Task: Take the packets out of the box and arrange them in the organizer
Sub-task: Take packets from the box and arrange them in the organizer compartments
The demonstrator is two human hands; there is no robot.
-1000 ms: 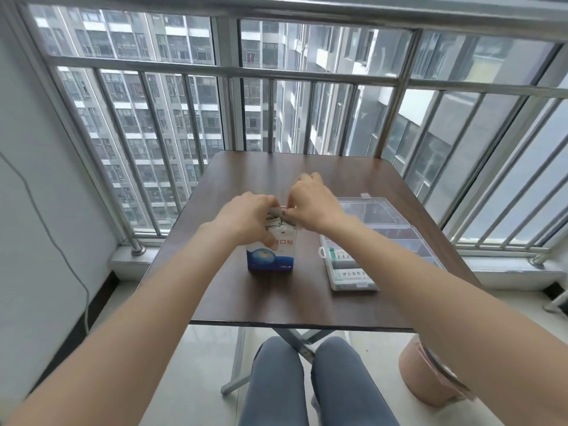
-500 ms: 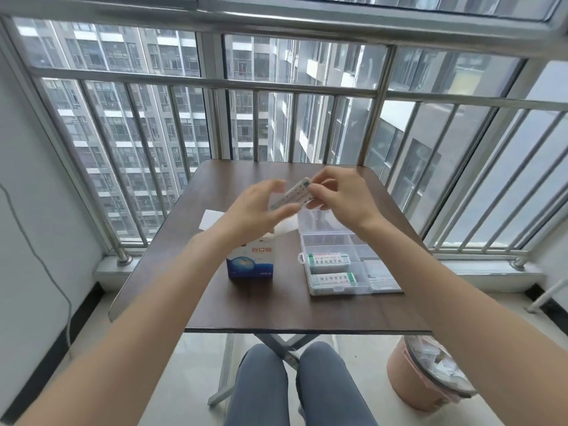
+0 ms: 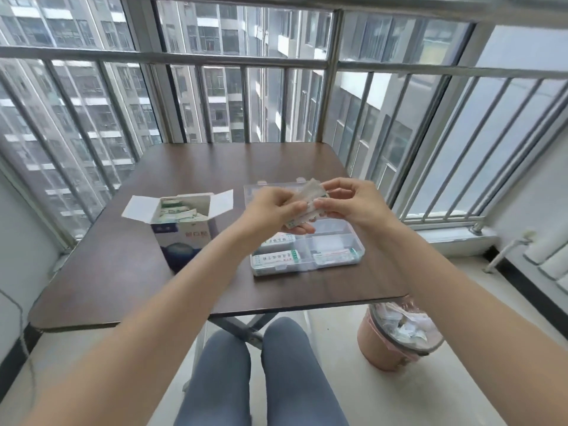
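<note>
Left hand: the left hand [image 3: 276, 207] is up above the organizer, fingers curled under a small stack of packets [image 3: 307, 204], thumb on top, so it holds the stack
Right hand: the right hand [image 3: 347, 201] is just beside the left one, and its thumb and fingers pinch the top end of the same stack
Packets in hand: thin, white and flat, tilted, a bit blurry, held in the air over the far part of the organizer
Box: the box [image 3: 181, 229] is blue and white and stands on the table [image 3: 123, 272] to the left of the organizer, its flaps open, with more packets [image 3: 175, 213] showing inside
Organizer: the organizer [image 3: 338, 256] is a clear plastic tray with small rooms, its lid open at the back; it sits on the table under the hands
Already in the organizer: packets with green ends [image 3: 273, 259] lie flat in the near left room, and more lie in the near right room
Bin: a pink bin [image 3: 393, 342] full of paper scraps stands on the floor, right of the table
Legs: knees in grey trousers [image 3: 246, 379] are under the near edge of the table
</note>
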